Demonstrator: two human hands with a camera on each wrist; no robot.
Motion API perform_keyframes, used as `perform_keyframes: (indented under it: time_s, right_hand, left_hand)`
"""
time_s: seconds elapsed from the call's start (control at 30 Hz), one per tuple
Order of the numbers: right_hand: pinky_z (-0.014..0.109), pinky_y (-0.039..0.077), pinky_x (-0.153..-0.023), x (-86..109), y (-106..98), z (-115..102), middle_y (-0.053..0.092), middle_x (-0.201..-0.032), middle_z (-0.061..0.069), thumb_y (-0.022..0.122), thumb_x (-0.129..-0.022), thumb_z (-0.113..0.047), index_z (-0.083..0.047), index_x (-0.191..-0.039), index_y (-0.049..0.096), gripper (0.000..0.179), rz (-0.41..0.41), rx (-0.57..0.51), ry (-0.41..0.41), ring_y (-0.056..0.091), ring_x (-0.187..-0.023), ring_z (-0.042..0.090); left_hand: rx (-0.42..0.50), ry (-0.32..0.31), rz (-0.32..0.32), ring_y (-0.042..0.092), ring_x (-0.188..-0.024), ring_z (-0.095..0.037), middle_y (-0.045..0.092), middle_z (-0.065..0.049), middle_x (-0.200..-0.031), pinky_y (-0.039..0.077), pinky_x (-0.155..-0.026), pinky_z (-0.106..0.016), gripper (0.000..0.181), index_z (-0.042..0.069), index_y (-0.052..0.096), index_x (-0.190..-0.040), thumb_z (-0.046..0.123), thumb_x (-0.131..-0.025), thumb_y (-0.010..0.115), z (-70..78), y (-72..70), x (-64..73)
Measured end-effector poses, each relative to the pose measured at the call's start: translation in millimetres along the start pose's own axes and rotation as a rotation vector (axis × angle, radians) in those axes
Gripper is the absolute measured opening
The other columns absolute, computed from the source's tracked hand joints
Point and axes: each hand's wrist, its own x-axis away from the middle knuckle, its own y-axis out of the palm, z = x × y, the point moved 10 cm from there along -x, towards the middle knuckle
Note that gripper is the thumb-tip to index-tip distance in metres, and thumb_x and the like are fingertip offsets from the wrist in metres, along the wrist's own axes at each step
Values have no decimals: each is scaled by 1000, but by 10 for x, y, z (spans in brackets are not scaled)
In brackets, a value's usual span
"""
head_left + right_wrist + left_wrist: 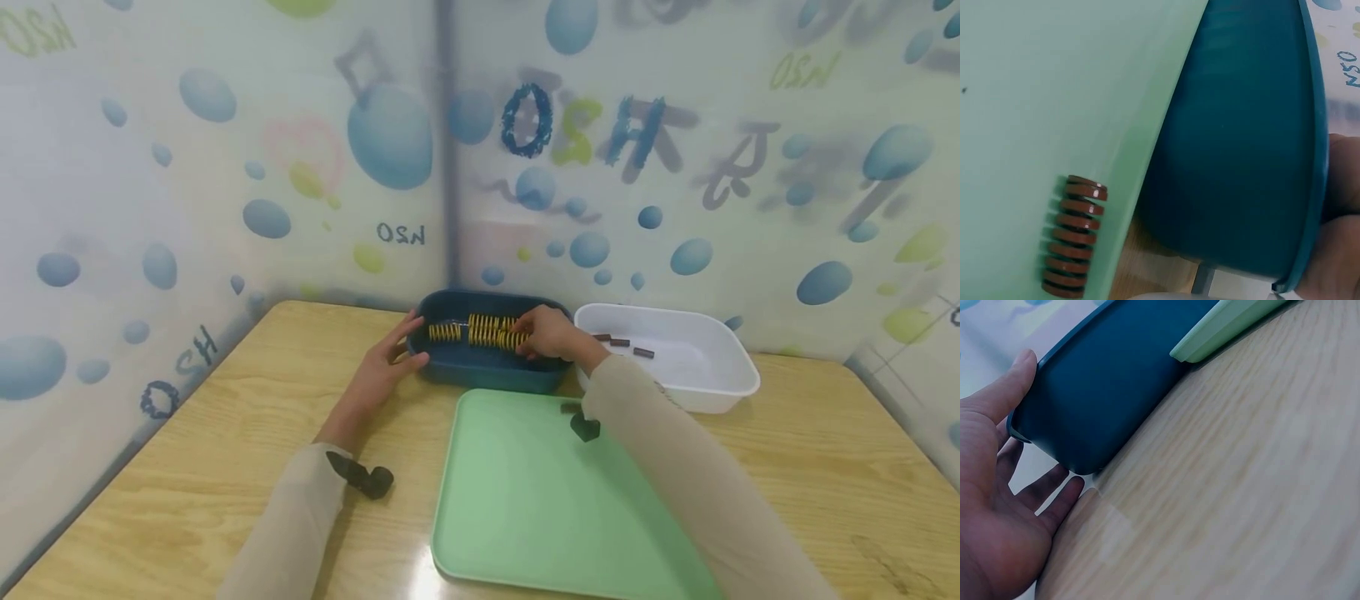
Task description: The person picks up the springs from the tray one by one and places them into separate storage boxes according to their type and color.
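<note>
A dark blue bin [487, 373] holds several yellow coil springs [483, 330], lying side by side. My right hand [557, 332] reaches into its right part, fingers curled and pinching the end of a yellow spring [512, 340]. In the right wrist view, the fingers [1341, 181] show only partly past the bin's rim. At the bin's left end, my left hand [380, 364] touches the outside with spread fingers. Its thumb [1016, 384] lies against the rim in the left wrist view.
A light green tray [517, 500] sits in front of the bin, with a brown spring [1074, 237] near its far edge. To the right stands a white bin [705, 358] with several small brown springs [642, 353]. A patterned wall [480, 250] rises behind the wooden table [202, 467].
</note>
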Motion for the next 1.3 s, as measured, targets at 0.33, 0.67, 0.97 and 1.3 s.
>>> perform_keyframes:
  time_s: [0.33, 0.67, 0.97, 1.3]
  right_hand:
    - [27, 55, -69, -32, 43, 29, 60, -125, 16, 71, -84, -1, -1, -122, 63, 39, 31, 130, -23, 68, -74, 16]
    - [27, 55, -67, -29, -7, 18, 61, -110, 16, 71, -83, 2, 0, -121, 63, 39, 73, 126, -35, 68, -74, 18]
    - [31, 55, -74, -13, -79, -46, 62, -110, 17, 66, -85, 3, 2, -126, 58, 41, 82, 154, -53, 67, -81, 20]
    - [36, 49, -80, 27, -92, -136, 65, -97, 11, 69, -86, -7, -1, -126, 60, 41, 92, 284, -118, 59, -82, 21]
  left_hand:
    - [23, -25, -21, 28, -135, -45, 16, -2, -159, 26, -108, -51, 61, 6, 36, -147, 10, -93, 63, 160, 43, 46]
    - [25, -26, -24, 29, -135, -44, 17, -1, -158, 28, -108, -50, 60, 7, 37, -147, 12, -93, 63, 258, 72, 69]
    - [7, -28, -22, 28, -134, -46, 16, -7, -158, 28, -108, -51, 60, 2, 35, -147, 8, -93, 62, 347, 72, 90]
    - [37, -16, -21, 29, -134, -44, 18, -4, -158, 28, -108, -51, 61, 5, 38, -146, 10, -92, 64, 295, 48, 110]
